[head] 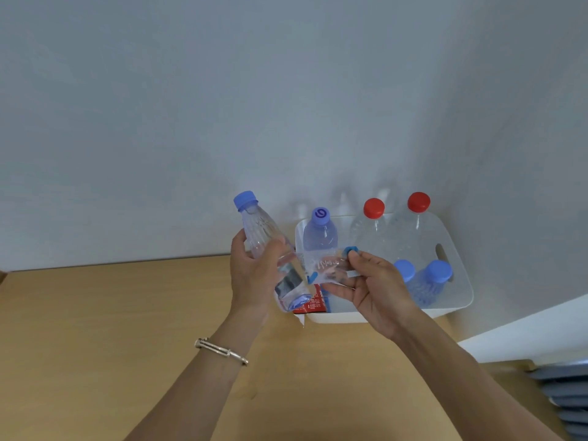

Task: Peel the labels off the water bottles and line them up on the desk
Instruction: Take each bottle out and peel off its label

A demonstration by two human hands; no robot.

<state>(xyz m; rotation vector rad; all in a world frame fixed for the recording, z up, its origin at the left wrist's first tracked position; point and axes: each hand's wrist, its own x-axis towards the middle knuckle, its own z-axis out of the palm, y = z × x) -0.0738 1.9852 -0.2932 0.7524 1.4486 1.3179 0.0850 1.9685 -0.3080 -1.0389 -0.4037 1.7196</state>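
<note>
Above desk (pixel 95 329), right hand (pixel 378 288) seemingly pinches label (pixel 324 265).

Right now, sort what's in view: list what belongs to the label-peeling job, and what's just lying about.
Job: bottle in left hand; its clear label, pinched by right hand; capped bottles in white basket; desk.
Lying about: bracelet; grey slatted object, lower right.

Both arms show bare from the lower edge of the view up to the left hand (pixel 251 275) and the right hand (pixel 378 288). Around the left wrist sits a thin, silver-coloured metal bracelet (pixel 221 351), a rigid bangle with what looks like a small ridged collar near each end; finer detail is too small to tell
</note>
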